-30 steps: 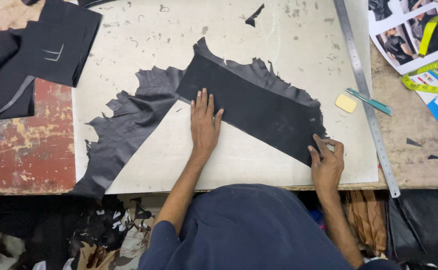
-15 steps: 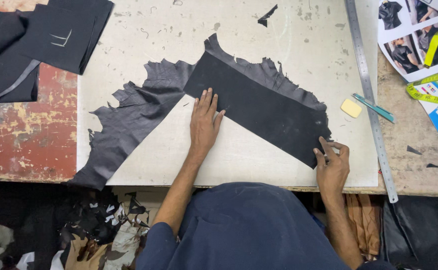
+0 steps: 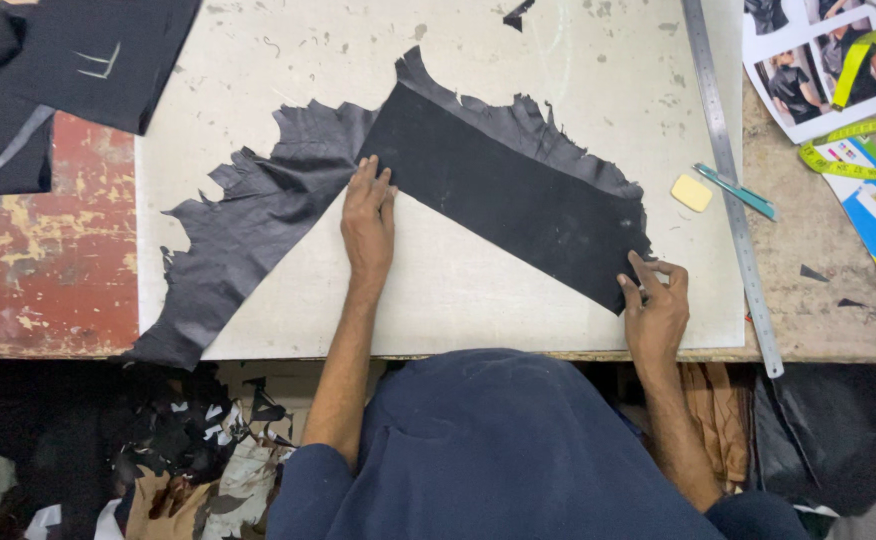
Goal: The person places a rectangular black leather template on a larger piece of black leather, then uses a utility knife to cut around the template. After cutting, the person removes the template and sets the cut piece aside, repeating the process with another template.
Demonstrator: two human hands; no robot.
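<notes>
Left hand [image 3: 369, 215] lies flat, palm down, fingers spread slightly and pointing to the far edge of the bench, pressing on the black leather hide [image 3: 258, 235] right where the dark rectangular pattern piece [image 3: 503, 195] begins; fingertips sit on the near left corner of that piece. Nothing gripped, just weight on it

Right hand [image 3: 655, 310] is at the near right corner of the pattern piece, close to the bench's front edge. Fingers curled, thumb and forefinger pinched at the corner; can't tell if it holds a small tool or only the edge

Pattern piece: matte black strip, lying diagonally on the pale cutting board [image 3: 478, 300], running from far left down to near right. It sits on top of the hide, whose ragged edge shows along its far long side

Hide: shinier, wrinkled, jagged outline, spreads left from the strip and drops to the board's near left corner, tip hanging over the bench front

Right side of board: long steel ruler [image 3: 730, 175] along the board's right edge, running far to near. Just left of it a small yellow chalk block [image 3: 691, 193], and a teal pen-like tool [image 3: 736, 190] lying across the ruler

Far right corner of bench: photo printouts [image 3: 808, 70], yellow tape measure [image 3: 843, 150] draped over them

Far left corner: more black fabric pieces [image 3: 68, 60] over the red worn benchtop [image 3: 38, 270]

Below the front edge: leather scraps [image 3: 188, 450] on the floor
</notes>
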